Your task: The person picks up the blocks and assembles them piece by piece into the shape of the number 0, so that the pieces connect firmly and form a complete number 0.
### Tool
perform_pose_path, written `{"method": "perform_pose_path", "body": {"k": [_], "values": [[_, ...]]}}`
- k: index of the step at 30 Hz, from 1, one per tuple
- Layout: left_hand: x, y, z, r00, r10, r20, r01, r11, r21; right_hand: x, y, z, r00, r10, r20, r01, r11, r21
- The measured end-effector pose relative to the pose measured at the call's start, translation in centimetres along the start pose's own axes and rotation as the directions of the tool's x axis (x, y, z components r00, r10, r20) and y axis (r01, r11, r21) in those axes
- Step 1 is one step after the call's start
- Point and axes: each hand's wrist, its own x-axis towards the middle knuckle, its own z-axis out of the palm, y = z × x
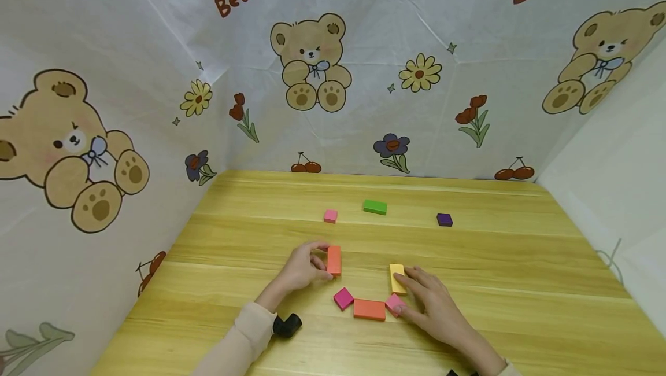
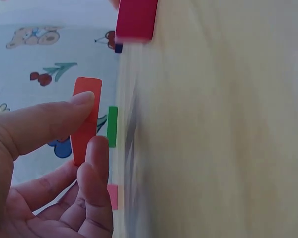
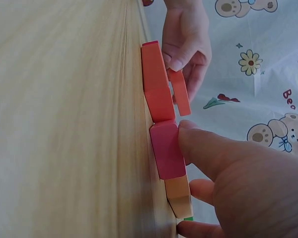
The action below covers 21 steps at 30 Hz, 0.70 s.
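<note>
My left hand (image 1: pixel 303 267) pinches an orange-red rectangular block (image 1: pixel 334 261) between thumb and fingers; the left wrist view has this block (image 2: pixel 86 121) upright in the grip, above the table. Across from it, my right hand (image 1: pixel 433 302) lies low with its fingers spread. Its thumb touches a small pink block (image 1: pixel 393 304) and a fingertip rests on a yellow block (image 1: pixel 397 279). A second orange-red block (image 1: pixel 369 309) lies flat, its right end at the pink block. At its left end sits a magenta block (image 1: pixel 343 299), turned cornerwise.
Farther back on the wooden table (image 1: pixel 260 202) lie a pink block (image 1: pixel 330 216), a green block (image 1: pixel 375 207) and a dark purple block (image 1: pixel 444 220). A bear-printed cloth (image 1: pixel 364 87) stands behind and at the left; a white panel (image 1: pixel 598 191) borders the right.
</note>
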Motion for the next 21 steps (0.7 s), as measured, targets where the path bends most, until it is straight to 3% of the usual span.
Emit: {"method": "perform_pose_path", "body": {"k": [10, 21], "values": [[-0.7, -0.2, 1.3, 0.998, 0.054, 0.021, -0.055, 0.998, 0.029, 0.0, -0.2, -0.1, 1.0, 0.006, 0.005, -0.006, 1.0, 0.006], [-0.8, -0.5, 1.9, 0.997, 0.068, 0.032, -0.07, 0.997, 0.042, 0.0, -0.3, -0.2, 1.0, 0.001, 0.002, -0.001, 1.0, 0.003]]}}
